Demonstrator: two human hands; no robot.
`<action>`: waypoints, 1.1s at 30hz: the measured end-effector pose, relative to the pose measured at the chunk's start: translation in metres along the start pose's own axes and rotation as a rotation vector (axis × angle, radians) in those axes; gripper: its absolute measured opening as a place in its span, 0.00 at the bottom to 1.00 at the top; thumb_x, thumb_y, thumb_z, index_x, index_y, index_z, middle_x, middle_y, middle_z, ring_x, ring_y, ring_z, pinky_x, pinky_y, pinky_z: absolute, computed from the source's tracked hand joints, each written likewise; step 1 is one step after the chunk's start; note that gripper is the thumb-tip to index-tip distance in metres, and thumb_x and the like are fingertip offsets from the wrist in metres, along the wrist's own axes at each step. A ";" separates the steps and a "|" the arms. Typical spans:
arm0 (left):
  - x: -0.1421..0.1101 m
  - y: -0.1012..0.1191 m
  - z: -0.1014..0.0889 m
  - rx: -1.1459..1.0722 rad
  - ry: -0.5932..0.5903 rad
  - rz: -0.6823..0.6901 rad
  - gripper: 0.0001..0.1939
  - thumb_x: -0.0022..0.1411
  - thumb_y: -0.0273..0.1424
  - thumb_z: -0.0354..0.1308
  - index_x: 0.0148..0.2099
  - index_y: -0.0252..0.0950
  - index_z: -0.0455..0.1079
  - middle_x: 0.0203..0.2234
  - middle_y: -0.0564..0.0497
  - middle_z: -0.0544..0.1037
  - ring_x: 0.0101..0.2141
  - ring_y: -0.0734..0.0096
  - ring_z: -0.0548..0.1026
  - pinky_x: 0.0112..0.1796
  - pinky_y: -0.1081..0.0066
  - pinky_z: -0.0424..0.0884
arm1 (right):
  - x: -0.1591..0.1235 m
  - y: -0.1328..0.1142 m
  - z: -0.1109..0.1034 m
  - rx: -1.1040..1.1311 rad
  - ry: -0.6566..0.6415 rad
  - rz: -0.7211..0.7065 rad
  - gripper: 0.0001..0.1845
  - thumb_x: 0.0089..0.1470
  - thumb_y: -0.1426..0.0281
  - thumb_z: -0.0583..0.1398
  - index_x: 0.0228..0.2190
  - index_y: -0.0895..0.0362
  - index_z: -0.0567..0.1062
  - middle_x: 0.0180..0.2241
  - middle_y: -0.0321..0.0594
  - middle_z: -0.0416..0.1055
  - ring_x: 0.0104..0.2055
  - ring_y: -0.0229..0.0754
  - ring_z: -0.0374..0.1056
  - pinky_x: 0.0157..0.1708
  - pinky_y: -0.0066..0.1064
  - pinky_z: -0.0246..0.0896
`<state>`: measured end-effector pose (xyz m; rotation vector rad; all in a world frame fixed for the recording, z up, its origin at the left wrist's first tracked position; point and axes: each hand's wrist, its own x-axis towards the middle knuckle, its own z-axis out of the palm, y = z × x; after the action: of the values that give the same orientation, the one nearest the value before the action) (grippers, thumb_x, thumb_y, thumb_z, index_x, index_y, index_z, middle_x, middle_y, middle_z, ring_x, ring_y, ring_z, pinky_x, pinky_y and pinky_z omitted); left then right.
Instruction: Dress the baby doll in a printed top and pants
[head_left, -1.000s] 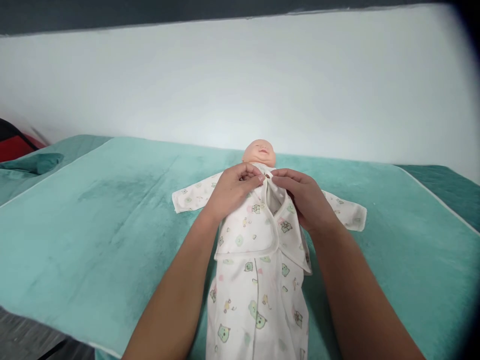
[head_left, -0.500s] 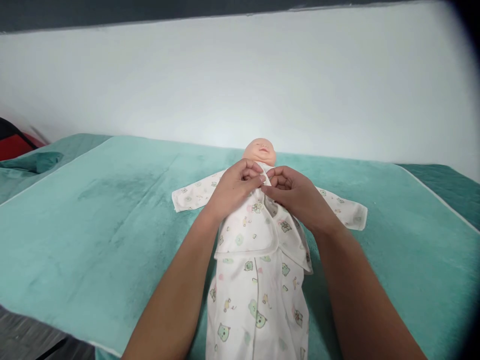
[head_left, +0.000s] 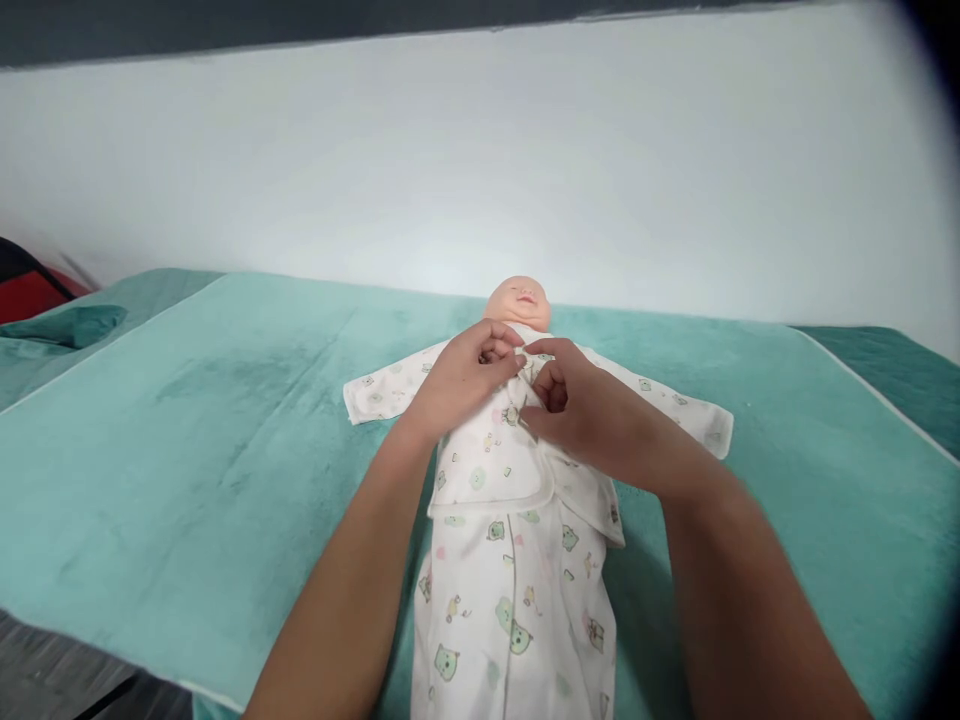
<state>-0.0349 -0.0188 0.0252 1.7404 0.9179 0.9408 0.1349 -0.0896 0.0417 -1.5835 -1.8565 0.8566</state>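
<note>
A baby doll (head_left: pixel 519 300) lies on its back on a teal towel (head_left: pixel 225 450), dressed in a white printed romper (head_left: pixel 510 560) with sleeves spread to both sides. My left hand (head_left: pixel 461 385) pinches the left front flap of the romper near the collar. My right hand (head_left: pixel 592 410) is closed on the opposite flap edge at the chest, thumb and fingers pressed together against the left hand's fingertips. The two flaps overlap on the chest under my fingers.
A white wall (head_left: pixel 480 160) rises right behind the doll's head. A darker green cloth (head_left: pixel 64 328) and something red and black (head_left: pixel 26 285) lie at the far left. The bed's near edge (head_left: pixel 112 665) shows at lower left.
My right hand has moved left and slightly down, pulling its flap over the chest gap that was open a second ago. My left hand stays pinched near the collar.
</note>
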 end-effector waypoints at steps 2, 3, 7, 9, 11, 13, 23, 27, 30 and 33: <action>-0.001 0.001 -0.001 0.039 0.010 0.013 0.07 0.61 0.32 0.59 0.43 0.39 0.70 0.32 0.54 0.71 0.32 0.75 0.68 0.35 0.72 0.65 | -0.007 -0.005 -0.002 -0.104 0.004 0.050 0.19 0.53 0.69 0.57 0.48 0.48 0.63 0.27 0.29 0.67 0.24 0.38 0.62 0.21 0.29 0.50; -0.001 0.001 -0.001 0.053 0.013 0.019 0.07 0.60 0.32 0.59 0.42 0.39 0.70 0.32 0.54 0.70 0.32 0.75 0.67 0.35 0.72 0.65 | -0.010 -0.008 -0.002 -0.154 0.015 0.077 0.16 0.53 0.70 0.56 0.45 0.49 0.64 0.27 0.30 0.68 0.24 0.37 0.61 0.20 0.30 0.49; -0.002 0.002 0.000 0.099 0.013 0.029 0.06 0.60 0.31 0.59 0.41 0.39 0.71 0.32 0.54 0.71 0.31 0.75 0.66 0.34 0.72 0.64 | -0.013 -0.016 0.002 -0.315 0.064 0.147 0.01 0.53 0.70 0.54 0.31 0.51 0.63 0.25 0.32 0.68 0.23 0.38 0.58 0.20 0.31 0.45; -0.001 0.002 0.000 0.113 0.004 0.033 0.05 0.60 0.32 0.58 0.40 0.38 0.72 0.31 0.54 0.71 0.30 0.75 0.66 0.33 0.72 0.63 | -0.012 -0.019 0.005 -0.366 0.080 0.150 0.05 0.54 0.69 0.53 0.26 0.52 0.62 0.23 0.33 0.67 0.23 0.38 0.57 0.21 0.32 0.44; -0.001 0.003 -0.001 0.118 -0.007 0.036 0.05 0.61 0.33 0.58 0.39 0.38 0.72 0.30 0.54 0.71 0.29 0.75 0.65 0.32 0.71 0.63 | -0.010 -0.019 0.008 -0.404 0.103 0.135 0.08 0.54 0.69 0.53 0.24 0.53 0.60 0.22 0.33 0.65 0.22 0.38 0.56 0.21 0.33 0.42; -0.002 0.006 -0.003 0.112 -0.025 0.029 0.06 0.62 0.35 0.57 0.38 0.38 0.72 0.28 0.54 0.70 0.28 0.75 0.65 0.31 0.71 0.62 | -0.009 -0.017 0.008 -0.423 0.116 0.112 0.11 0.54 0.70 0.53 0.22 0.53 0.58 0.20 0.33 0.62 0.21 0.37 0.52 0.21 0.33 0.40; -0.011 0.015 -0.022 0.084 -0.217 -0.035 0.12 0.59 0.41 0.62 0.35 0.37 0.75 0.26 0.52 0.72 0.28 0.74 0.67 0.29 0.72 0.62 | -0.005 0.011 -0.025 -0.013 -0.165 -0.048 0.05 0.56 0.69 0.57 0.30 0.52 0.73 0.28 0.36 0.71 0.27 0.39 0.62 0.23 0.31 0.51; -0.011 0.015 -0.024 0.092 -0.301 -0.003 0.12 0.59 0.41 0.63 0.36 0.37 0.76 0.27 0.51 0.74 0.29 0.73 0.69 0.30 0.72 0.64 | -0.003 0.022 -0.033 0.229 -0.313 -0.124 0.06 0.57 0.69 0.58 0.36 0.52 0.75 0.36 0.38 0.73 0.37 0.42 0.67 0.34 0.32 0.61; -0.012 0.016 -0.023 0.131 -0.317 -0.007 0.11 0.59 0.41 0.63 0.37 0.38 0.77 0.26 0.52 0.74 0.28 0.73 0.68 0.29 0.72 0.62 | -0.002 0.028 -0.035 0.365 -0.394 -0.141 0.09 0.58 0.68 0.60 0.41 0.53 0.75 0.39 0.40 0.74 0.41 0.43 0.68 0.40 0.34 0.63; -0.011 0.017 -0.024 0.189 -0.334 -0.005 0.11 0.58 0.41 0.64 0.37 0.40 0.79 0.28 0.52 0.75 0.28 0.74 0.67 0.28 0.73 0.61 | 0.000 0.030 -0.032 0.390 -0.374 -0.107 0.10 0.58 0.63 0.60 0.39 0.54 0.77 0.38 0.40 0.74 0.39 0.43 0.68 0.39 0.34 0.63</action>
<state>-0.0583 -0.0248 0.0452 1.9795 0.8091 0.5493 0.1781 -0.0823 0.0396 -1.1302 -1.8482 1.4414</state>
